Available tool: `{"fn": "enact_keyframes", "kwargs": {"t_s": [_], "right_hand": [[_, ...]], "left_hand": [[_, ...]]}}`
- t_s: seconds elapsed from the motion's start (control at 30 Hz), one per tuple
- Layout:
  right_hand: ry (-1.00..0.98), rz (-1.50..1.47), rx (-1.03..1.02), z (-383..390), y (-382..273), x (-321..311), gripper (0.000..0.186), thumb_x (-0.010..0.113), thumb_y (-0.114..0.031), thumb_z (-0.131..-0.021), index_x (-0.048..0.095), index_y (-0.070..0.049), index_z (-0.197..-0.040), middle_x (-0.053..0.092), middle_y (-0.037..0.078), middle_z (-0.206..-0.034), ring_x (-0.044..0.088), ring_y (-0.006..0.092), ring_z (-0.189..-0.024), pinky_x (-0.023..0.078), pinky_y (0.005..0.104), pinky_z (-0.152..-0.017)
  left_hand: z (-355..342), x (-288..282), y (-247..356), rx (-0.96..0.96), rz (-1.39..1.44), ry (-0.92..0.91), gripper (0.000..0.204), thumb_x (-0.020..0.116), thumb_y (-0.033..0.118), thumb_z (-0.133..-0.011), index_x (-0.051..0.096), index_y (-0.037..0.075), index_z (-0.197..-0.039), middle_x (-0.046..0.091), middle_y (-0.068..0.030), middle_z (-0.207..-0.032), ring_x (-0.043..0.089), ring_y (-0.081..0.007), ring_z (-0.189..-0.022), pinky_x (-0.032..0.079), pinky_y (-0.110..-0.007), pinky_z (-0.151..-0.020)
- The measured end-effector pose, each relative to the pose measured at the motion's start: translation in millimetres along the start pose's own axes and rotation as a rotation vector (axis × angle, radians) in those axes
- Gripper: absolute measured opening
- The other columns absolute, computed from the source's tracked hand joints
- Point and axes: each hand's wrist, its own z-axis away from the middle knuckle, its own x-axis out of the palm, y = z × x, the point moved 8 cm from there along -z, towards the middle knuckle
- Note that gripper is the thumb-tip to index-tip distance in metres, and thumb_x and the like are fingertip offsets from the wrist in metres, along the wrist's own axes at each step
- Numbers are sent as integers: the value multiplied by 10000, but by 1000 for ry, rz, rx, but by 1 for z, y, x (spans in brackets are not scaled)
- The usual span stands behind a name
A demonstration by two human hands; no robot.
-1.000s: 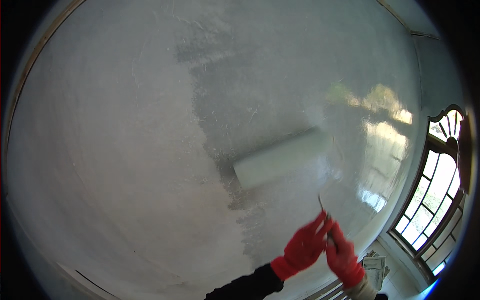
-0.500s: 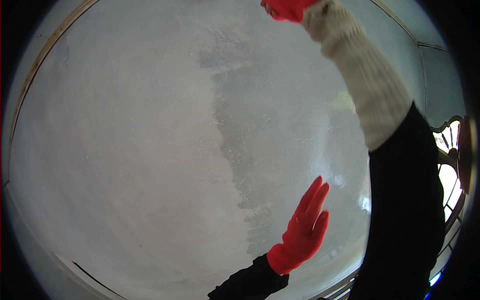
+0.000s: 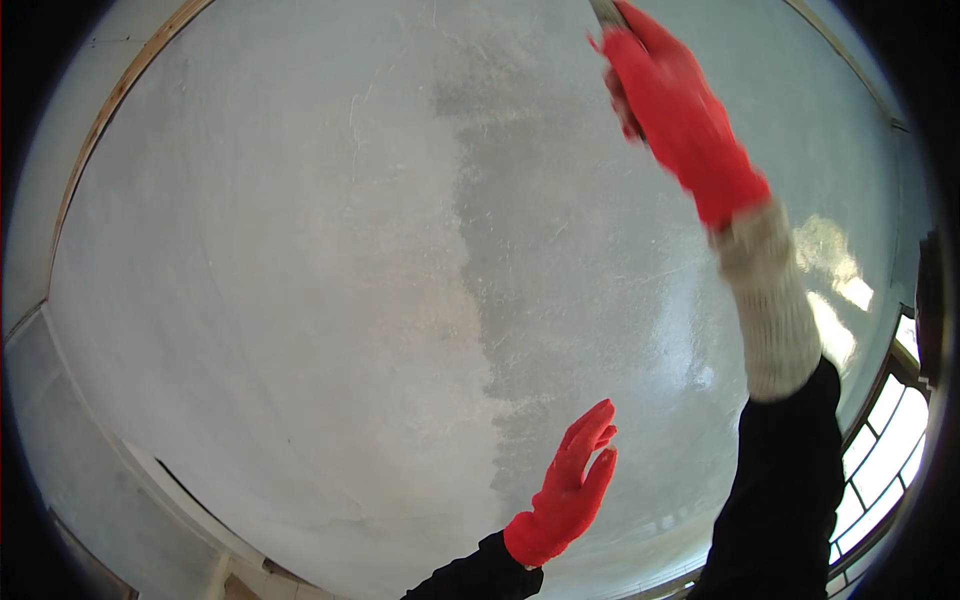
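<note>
My right hand (image 3: 680, 115), in a red glove, is raised to the upper right, its fingers wrapped round a flat grey-brown tool (image 3: 604, 13). The top edge of the picture cuts the tool off, so its kind does not show. Lower down, my left hand (image 3: 565, 490), also gloved in red, is held up with fingers stretched out and nothing in it. Behind both hands spreads a large pale grey surface (image 3: 300, 300). A darker, shinier grey patch (image 3: 570, 270) covers its right part, with a ragged left border.
Wooden trim (image 3: 115, 100) edges the surface at the upper left. A window (image 3: 885, 450) with dark bars lets in light at the lower right. A grey wall section (image 3: 90, 430) meets the surface at the lower left.
My right hand has come down and right from the top edge, showing the tool in it. My left hand sits slightly lower and left. The view has shifted, with more window visible.
</note>
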Motion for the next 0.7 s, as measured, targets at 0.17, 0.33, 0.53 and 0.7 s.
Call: {"fn": "enact_keyframes", "kwargs": {"t_s": [0.17,0.33,0.53,0.7], "right_hand": [[-39,-135,-19,142,76,14,482,499,-87,-886,379,-18,-1348,558,48,-849,527,81,-695,461,228,-628],[-273,-281,296,309,101,39,554,513,27,-806,345,28,-1334,603,170,-965,623,177,-761,507,284,-651],[-567,-125,437,423,81,83,506,642,-102,-766,458,-31,-1232,625,169,-895,642,325,-751,512,364,-621],[-807,-169,825,496,100,104,495,643,-150,-778,474,-59,-1234,628,183,-870,630,345,-768,499,382,-650]], "left_hand": [[14,-10,-17,-150,125,109,419,389,141,-959,330,17,-1355,349,-113,-1378,451,-220,-1175,356,-365,-992],[32,-19,-12,-203,237,126,480,438,142,-942,281,38,-1384,366,-93,-1367,413,-201,-1208,343,-343,-993],[97,-59,-19,-439,339,419,441,355,355,-977,430,-5,-1219,582,-74,-875,575,-184,-794,465,-325,-764],[168,-70,-82,-644,447,684,331,367,332,-982,508,35,-1019,395,6,-613,414,-104,-558,402,-283,-566]]}}
